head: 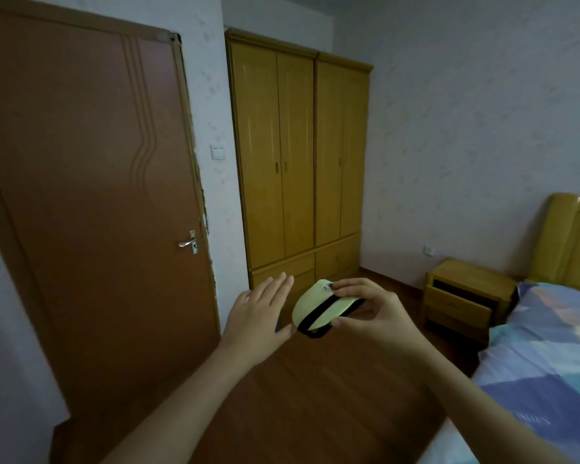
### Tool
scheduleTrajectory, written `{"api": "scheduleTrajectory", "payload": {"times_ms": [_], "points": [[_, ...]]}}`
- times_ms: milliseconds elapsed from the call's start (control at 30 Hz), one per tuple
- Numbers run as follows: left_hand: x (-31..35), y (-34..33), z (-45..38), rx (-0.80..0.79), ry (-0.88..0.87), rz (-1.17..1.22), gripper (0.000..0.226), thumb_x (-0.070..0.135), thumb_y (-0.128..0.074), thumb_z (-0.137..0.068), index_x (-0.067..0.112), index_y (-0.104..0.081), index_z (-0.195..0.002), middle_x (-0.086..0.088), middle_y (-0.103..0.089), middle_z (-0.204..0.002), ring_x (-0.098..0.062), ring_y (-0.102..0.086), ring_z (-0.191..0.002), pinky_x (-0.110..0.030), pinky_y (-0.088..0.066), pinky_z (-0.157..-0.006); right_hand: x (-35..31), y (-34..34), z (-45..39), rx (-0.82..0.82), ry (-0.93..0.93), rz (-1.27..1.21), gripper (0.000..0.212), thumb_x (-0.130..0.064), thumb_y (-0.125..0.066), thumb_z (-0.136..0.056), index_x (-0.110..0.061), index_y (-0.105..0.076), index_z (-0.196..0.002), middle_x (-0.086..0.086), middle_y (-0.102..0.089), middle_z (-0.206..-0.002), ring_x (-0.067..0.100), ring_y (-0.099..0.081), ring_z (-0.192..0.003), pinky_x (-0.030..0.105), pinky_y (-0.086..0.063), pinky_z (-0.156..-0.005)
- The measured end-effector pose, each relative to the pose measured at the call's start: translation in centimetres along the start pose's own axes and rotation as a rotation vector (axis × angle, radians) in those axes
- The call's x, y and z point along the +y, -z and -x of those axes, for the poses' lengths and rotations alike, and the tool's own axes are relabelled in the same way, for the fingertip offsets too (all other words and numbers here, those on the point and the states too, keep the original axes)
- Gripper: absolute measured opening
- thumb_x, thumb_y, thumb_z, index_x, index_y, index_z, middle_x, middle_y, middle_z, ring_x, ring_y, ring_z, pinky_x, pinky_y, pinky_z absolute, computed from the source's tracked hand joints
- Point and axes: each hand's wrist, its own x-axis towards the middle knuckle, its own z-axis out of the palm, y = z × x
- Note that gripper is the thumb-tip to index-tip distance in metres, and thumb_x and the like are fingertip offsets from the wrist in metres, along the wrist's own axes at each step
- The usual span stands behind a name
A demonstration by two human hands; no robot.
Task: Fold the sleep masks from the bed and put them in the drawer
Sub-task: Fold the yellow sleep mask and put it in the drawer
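Observation:
A pale yellow sleep mask (310, 306), folded in half with its black strap wrapped around it, is held in the air above the floor. My right hand (372, 313) pinches it by its right side between thumb and fingers. Just to the left of the mask, my left hand (260, 316) is flat with its fingers spread and holds nothing. The bed (543, 356) with a blue patchwork cover lies at the right. Beside it stands a wooden nightstand (466, 296) whose drawer (456, 308) is pulled partly out.
A tall yellow wardrobe (298, 162) with lower drawers stands straight ahead against the wall. A brown door (91, 195) is shut at the left. Brown wooden floor (315, 396) stretches between me, the wardrobe and the nightstand.

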Motion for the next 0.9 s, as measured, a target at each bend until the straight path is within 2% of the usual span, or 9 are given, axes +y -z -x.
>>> {"api": "scheduleTrajectory", "payload": {"times_ms": [167, 333, 500, 733, 900], "points": [[-6.4, -6.4, -8.6, -0.011, -0.102, 0.071, 0.081, 0.061, -0.038, -0.091, 0.027, 0.003, -0.151, 0.008, -0.004, -0.160, -0.012, -0.006, -0.146, -0.035, -0.019, -0.114, 6.5, -1.8, -7.1, 0.120, -0.043, 0.101, 0.042, -0.018, -0.084, -0.069, -0.014, -0.069, -0.109, -0.008, -0.062, -0.120, 0.006, -0.061, -0.111, 0.021, -0.055, -0.082], [-9.3, -12.0, -16.9, -0.064, -0.216, 0.150, 0.080, 0.062, -0.035, -0.091, 0.030, 0.007, -0.151, 0.009, 0.000, -0.160, -0.011, -0.003, -0.146, -0.036, -0.016, -0.114, 11.2, -0.5, -12.1, 0.216, -0.112, 0.228, 0.042, -0.019, -0.085, -0.068, -0.017, -0.070, -0.107, -0.007, -0.062, -0.120, 0.005, -0.061, -0.111, 0.021, -0.055, -0.083], [-9.8, -18.4, -26.5, -0.044, -0.328, 0.178, 0.081, 0.065, -0.031, -0.090, 0.030, 0.009, -0.150, 0.010, 0.001, -0.160, -0.010, -0.002, -0.146, -0.034, -0.017, -0.114, 16.9, 3.2, -16.5, 0.334, -0.167, 0.306, 0.042, -0.019, -0.084, -0.068, -0.013, -0.069, -0.107, -0.004, -0.062, -0.120, 0.012, -0.060, -0.114, 0.027, -0.056, -0.085], [-9.4, -26.3, -40.9, -0.065, -0.407, 0.214, 0.080, 0.065, -0.033, -0.090, 0.031, 0.008, -0.150, 0.010, 0.002, -0.160, -0.011, -0.002, -0.146, -0.035, -0.017, -0.115, 26.6, 10.3, -23.9, 0.432, -0.208, 0.376, 0.041, -0.021, -0.081, -0.069, -0.013, -0.069, -0.107, -0.004, -0.062, -0.120, 0.009, -0.060, -0.112, 0.023, -0.056, -0.083], [-8.4, -31.0, -51.7, -0.061, -0.460, 0.272, 0.079, 0.064, -0.034, -0.090, 0.033, 0.007, -0.150, 0.011, -0.002, -0.160, -0.009, -0.004, -0.146, -0.034, -0.017, -0.114, 32.2, 16.5, -30.6, 0.445, -0.215, 0.404, 0.041, -0.021, -0.080, -0.071, -0.010, -0.068, -0.108, 0.001, -0.061, -0.121, 0.011, -0.060, -0.113, 0.025, -0.055, -0.085]]}}
